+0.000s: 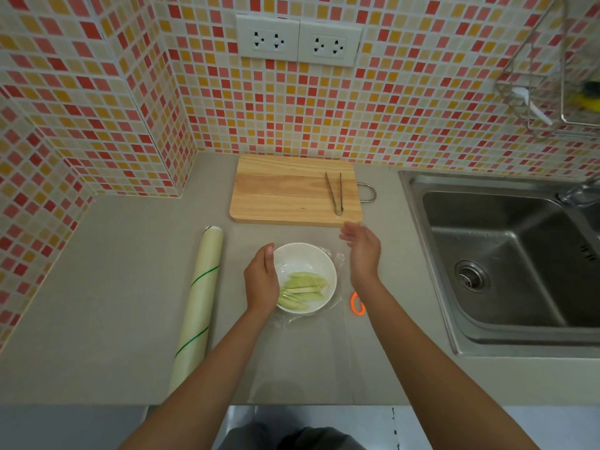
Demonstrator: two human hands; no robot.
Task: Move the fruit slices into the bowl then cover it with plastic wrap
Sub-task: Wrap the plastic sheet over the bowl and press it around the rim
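Since fruit slices already lie in white bowl, transfer judged done; cutting board at 12 o'clock bare but for tongs. Plastic wrap sheet seems over and around bowl, edges loose; sealing left. Left hand cups rim at 9 o'clock, fingers gently curved. Right hand at 2 o'clock, fingers extended, grip on film unclear. Wrap roll at 9 o'clock.

White bowl of fruit slices on plastic wrap (clear sheet), left hand cupping its rim
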